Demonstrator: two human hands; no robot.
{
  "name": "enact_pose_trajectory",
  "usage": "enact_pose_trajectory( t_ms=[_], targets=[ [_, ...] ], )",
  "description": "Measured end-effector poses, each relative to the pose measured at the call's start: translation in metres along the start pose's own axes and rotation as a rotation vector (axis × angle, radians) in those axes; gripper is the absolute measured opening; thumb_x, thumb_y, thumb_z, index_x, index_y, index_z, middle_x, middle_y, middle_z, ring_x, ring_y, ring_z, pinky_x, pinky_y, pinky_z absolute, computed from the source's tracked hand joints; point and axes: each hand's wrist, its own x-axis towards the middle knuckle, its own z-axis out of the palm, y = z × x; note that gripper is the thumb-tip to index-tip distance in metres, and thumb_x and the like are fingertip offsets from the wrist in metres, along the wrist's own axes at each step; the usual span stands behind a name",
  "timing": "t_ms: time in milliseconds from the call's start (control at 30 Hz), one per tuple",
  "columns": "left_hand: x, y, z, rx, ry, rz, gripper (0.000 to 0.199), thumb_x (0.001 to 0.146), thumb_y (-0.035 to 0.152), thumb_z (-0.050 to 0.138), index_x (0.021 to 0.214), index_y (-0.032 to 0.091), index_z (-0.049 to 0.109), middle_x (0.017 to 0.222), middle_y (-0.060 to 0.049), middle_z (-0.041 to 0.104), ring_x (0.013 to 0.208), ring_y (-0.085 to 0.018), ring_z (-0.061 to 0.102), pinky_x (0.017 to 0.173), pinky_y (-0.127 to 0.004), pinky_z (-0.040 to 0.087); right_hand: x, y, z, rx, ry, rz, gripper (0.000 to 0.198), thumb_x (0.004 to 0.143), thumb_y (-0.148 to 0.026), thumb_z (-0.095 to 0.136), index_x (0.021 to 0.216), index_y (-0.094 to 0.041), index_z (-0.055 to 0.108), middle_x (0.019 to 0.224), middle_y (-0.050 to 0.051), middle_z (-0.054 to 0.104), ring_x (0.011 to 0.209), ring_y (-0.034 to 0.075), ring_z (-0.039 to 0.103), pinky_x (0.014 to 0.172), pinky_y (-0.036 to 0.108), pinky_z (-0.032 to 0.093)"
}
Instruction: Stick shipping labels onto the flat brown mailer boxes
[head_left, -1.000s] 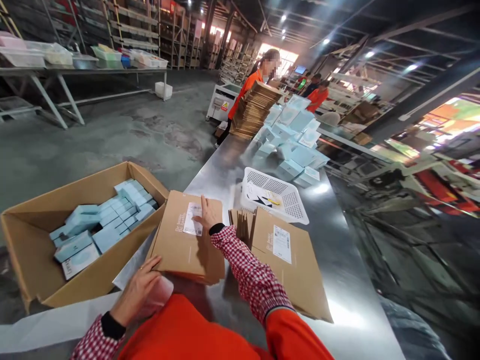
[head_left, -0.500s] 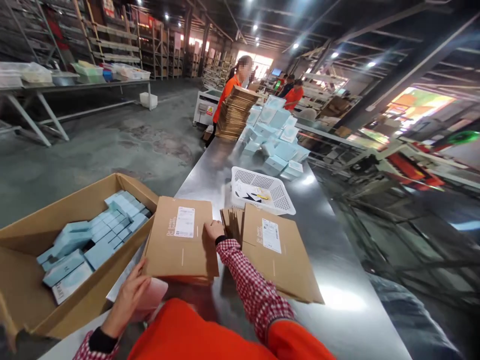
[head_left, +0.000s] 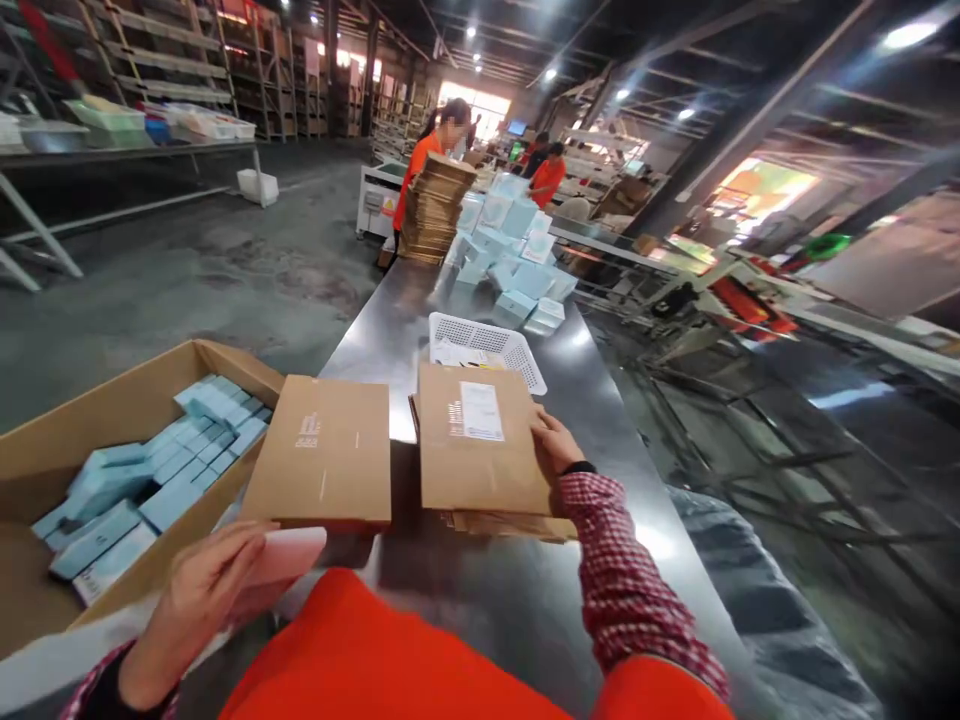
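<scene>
My left hand (head_left: 202, 590) is closed on a sheaf of pale label sheets (head_left: 281, 555), low at the left. Just beyond it lies a pile of folded-flat cardboard cartons (head_left: 330, 450), whose top one bears white print and no label. My right hand (head_left: 553, 442) grips the right edge of a flat carton (head_left: 487, 470) with a white label (head_left: 481, 411) stuck on it. That carton rests on the right-hand pile, slightly askew, with the edges of others showing beneath it. The fingertips under its edge are partly hidden.
A big open carton (head_left: 97, 400) of light blue boxes (head_left: 180, 450) stands at the left. Beyond the piles on the metal table (head_left: 450, 600) sit a white perforated basket (head_left: 517, 350), heaped blue boxes (head_left: 517, 240) and stacked cardboard (head_left: 435, 210). Co-workers in orange stand farther back.
My right hand has carried the labelled top carton from the left pile rightward onto the right pile. An unlabelled carton now tops the left pile. My left hand still holds the labels, slightly lower left.
</scene>
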Motion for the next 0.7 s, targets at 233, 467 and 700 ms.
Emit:
enact_pose_trajectory(
  t_ms=[233, 467, 700],
  targets=[
    [0.012, 0.071, -0.021, 0.057, 0.092, 0.09, 0.027, 0.088, 0.038, 0.048, 0.087, 0.023, 0.071, 0.09, -0.003, 0.073, 0.085, -0.019, 0.068, 0.076, -0.025, 0.053, -0.105, -0.048, 0.084, 0.296, -0.436, -0.267, 0.062, 0.067, -0.045, 0.069, 0.122, -0.019, 0.055, 0.131, 0.016, 0.053, 0.121, 0.027, 0.05, 0.101, 0.045, 0.04],
    [0.028, 0.059, -0.047, 0.266, 0.295, -0.026, 0.039, 0.091, 0.042, 0.04, 0.098, 0.016, 0.068, 0.104, -0.01, 0.069, 0.096, -0.023, 0.064, 0.085, -0.035, 0.052, -0.277, -0.078, 0.225, 0.585, -1.503, -0.256, 0.045, 0.068, -0.055, 0.069, 0.091, -0.017, 0.068, 0.093, 0.005, 0.069, 0.088, 0.018, 0.063, 0.09, 0.037, 0.047],
    [0.003, 0.017, -0.02, 0.287, 0.025, 0.0, 0.058, 0.081, 0.057, 0.053, 0.129, 0.025, 0.048, 0.133, -0.008, 0.054, 0.125, -0.029, 0.048, 0.103, -0.046, 0.041, -0.262, -0.062, 0.227, 0.527, -1.317, -0.201, 0.042, 0.069, -0.055, 0.069, 0.084, -0.015, 0.067, 0.082, 0.002, 0.067, 0.076, 0.015, 0.059, 0.077, 0.031, 0.049]
  ],
)
